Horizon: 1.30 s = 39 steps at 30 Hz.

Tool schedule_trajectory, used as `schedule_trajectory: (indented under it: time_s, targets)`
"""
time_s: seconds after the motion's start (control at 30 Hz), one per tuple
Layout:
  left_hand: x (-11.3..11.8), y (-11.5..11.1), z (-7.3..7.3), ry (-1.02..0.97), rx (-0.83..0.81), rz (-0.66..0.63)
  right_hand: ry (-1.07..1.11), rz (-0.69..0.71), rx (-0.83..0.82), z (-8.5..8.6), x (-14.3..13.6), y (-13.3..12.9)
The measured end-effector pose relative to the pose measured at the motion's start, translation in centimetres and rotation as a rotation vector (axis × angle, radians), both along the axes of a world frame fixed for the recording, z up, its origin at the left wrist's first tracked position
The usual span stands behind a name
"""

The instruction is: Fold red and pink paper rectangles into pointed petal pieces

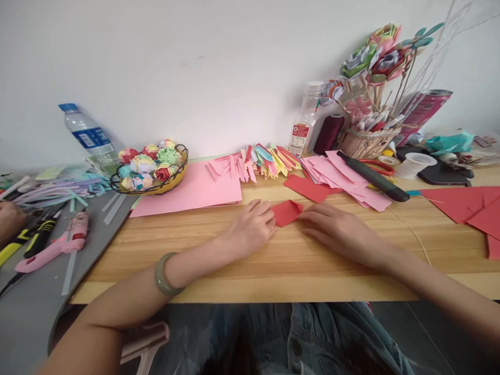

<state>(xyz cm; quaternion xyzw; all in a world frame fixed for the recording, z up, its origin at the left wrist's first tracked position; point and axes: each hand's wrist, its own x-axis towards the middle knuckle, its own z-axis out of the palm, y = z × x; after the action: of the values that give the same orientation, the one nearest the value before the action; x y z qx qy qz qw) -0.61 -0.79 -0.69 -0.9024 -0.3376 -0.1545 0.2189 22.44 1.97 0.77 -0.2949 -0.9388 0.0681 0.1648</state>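
A small folded red paper [287,213] lies on the wooden table [219,271], its right corner raised. My left hand [253,229], a bangle on its wrist, has curled fingers closed on the left end of the paper. At the paper's right corner, my right hand [338,232] touches it with its fingertips, fingers close together. Just behind are a flat red sheet [308,188], a stack of pink paper pieces [336,174] and a row of folded colored strips [269,161].
A basket of paper flowers [172,182] rests on pink sheets [203,187]. A bottle [91,135], a pink glue gun [58,247] and another person's hand [10,221] are leftward. Rightward are a dark-handled cutter [375,177], a flower pot [367,141] and red sheets [461,203].
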Motion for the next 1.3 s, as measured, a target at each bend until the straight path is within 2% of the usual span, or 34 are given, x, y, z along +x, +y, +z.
schedule_trajectory:
  time_s: [0.1, 0.2, 0.37, 0.43, 0.57, 0.73, 0.87, 0.97, 1.1, 1.3]
  targets:
    - [-0.2, 0.5, -0.3, 0.025, -0.002, -0.008, 0.020, 0.010, 0.056, -0.2, -0.3, 1.9]
    - [-0.5, 0.9, -0.5, 0.022, -0.027, -0.025, 0.008, 0.080, 0.092, -0.1, -0.1, 3.5]
    - [-0.4, 1.0, -0.2, -0.131, -0.163, 0.039, -0.003, 0.169, 0.154, -0.3, 0.1, 4.2]
    - [-0.1, 1.1, -0.1, -0.240, -0.229, 0.077, 0.053, 0.156, 0.146, -0.6, 0.0, 4.0]
    - [0.4, 1.4, -0.2, -0.440, -0.319, 0.123, 0.196, 0.102, -0.045, -1.3, 0.0, 3.9]
    - [0.7, 1.6, -0.1, -0.533, -0.371, 0.141, 0.232, -0.009, -0.230, -1.4, 0.0, 4.1]
    - [1.5, 1.8, 0.1, -0.618, -0.477, 0.252, 0.212, -0.050, -0.291, -1.6, -0.3, 4.2]
    - [1.8, 2.0, 0.3, -0.635, -0.558, 0.311, 0.214, -0.088, -0.329, -1.8, -0.4, 4.2]
    - [1.8, 2.1, 0.4, -0.624, -0.630, 0.329, 0.205, -0.116, -0.349, -2.1, -0.5, 4.2]
    - [2.4, 2.3, 0.2, -0.491, -0.614, 0.416, 0.212, -0.157, -0.281, -2.1, -0.7, 3.9]
